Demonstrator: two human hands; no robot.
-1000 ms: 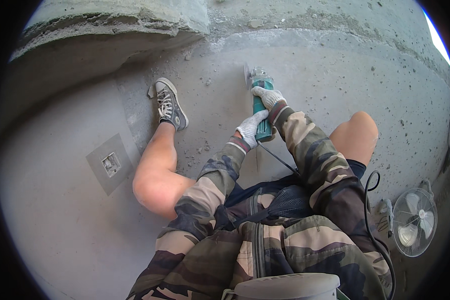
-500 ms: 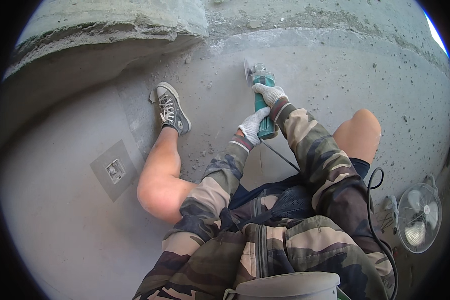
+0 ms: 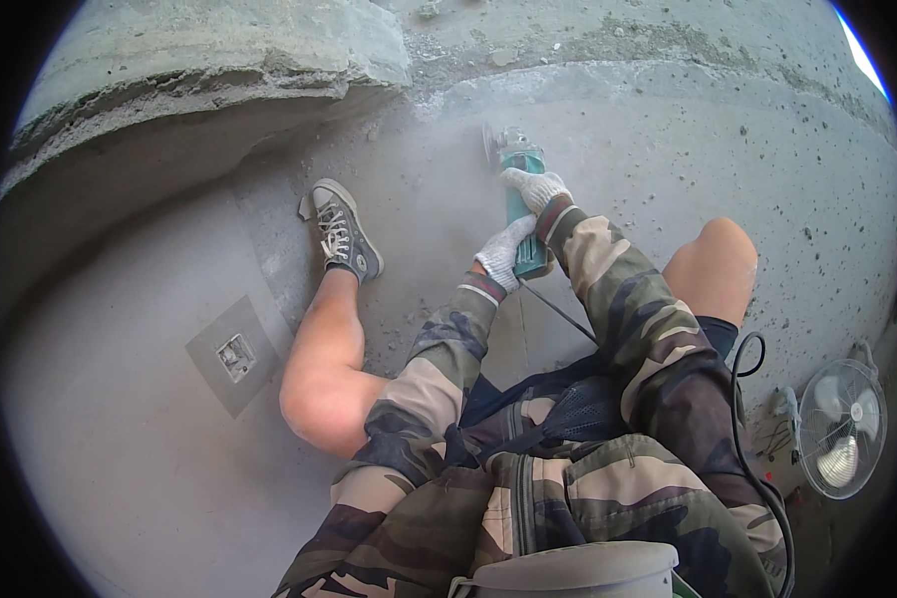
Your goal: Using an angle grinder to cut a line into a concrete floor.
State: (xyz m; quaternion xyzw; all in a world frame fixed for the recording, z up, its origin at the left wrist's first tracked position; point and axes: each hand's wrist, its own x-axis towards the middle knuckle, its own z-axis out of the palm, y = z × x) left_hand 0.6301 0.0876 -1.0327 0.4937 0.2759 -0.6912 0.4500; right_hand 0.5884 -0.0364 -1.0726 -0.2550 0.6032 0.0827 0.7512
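A teal angle grinder (image 3: 518, 164) lies lengthwise away from me over the grey concrete surface (image 3: 439, 239), its disc (image 3: 490, 148) blurred in pale dust. My right hand (image 3: 536, 186), in a white knit glove, is closed round the grinder's body behind its head. Lower down, my left hand (image 3: 506, 249), also gloved, grips the rear of the body. A black cable (image 3: 558, 311) runs from the tool toward my lap and loops beside my right thigh. Whether the disc touches the concrete is hidden by the dust.
A rough concrete ledge (image 3: 199, 55) crosses the upper left. A square recessed box (image 3: 236, 355) sits in the grey surface at left. A fan (image 3: 840, 427) is at the lower right. Loose rubble lies about, and my bent legs flank the tool.
Dust round the grinder head is thicker. The surroundings have shifted slightly in view, the ledge edging left and my left leg right; both hands keep their grip on the grinder.
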